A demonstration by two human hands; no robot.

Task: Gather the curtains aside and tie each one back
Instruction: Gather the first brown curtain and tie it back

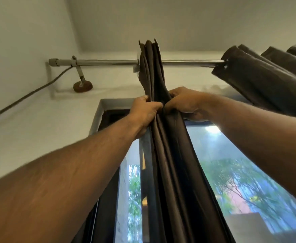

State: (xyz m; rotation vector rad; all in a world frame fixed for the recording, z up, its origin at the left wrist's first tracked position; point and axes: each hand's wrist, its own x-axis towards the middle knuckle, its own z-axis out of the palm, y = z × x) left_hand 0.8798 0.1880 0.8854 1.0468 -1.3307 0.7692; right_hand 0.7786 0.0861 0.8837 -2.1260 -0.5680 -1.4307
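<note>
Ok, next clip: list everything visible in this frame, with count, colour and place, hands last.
gathered curtain: one, dark brown, bunched at mid-rod, hanging in front of the window
second curtain: one, dark brown, bunched on the rod at right
curtain rod: one, silver metal, horizontal above the window
rod bracket: one, grey arm with brown round base, on the wall at left
cable: one, grey, running from the rod's left end down-left
window: one, dark frame, trees outside
left hand: gripping the gathered curtain from the left
right hand: gripping the same curtain from the right
</note>
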